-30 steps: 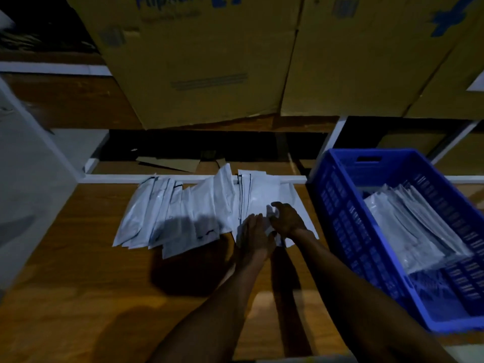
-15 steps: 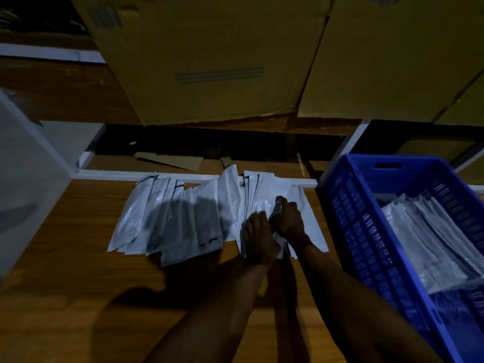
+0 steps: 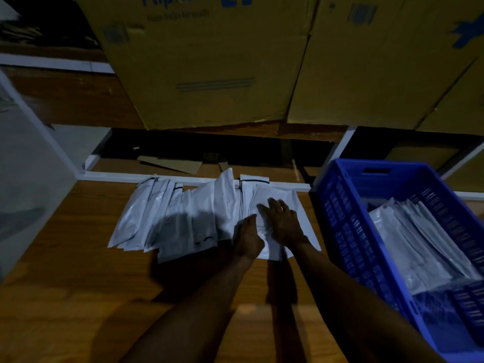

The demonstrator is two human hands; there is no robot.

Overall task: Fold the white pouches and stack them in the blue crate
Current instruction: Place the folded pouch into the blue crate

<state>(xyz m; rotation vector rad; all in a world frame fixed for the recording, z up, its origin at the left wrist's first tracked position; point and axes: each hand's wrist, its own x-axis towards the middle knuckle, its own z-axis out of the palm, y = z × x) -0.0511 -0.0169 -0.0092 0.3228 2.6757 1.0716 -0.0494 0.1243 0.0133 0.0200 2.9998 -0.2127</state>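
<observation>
Under your palms, the top pouch (image 3: 284, 205) lies on the table (image 3: 78, 297), just left of the crate (image 3: 340, 231). Your right hand (image 3: 284, 224) presses it with fingers spread; your left hand (image 3: 247, 237) lies flat beside it. Keep the edges matched and smooth the crease firmly before lifting it across.
</observation>
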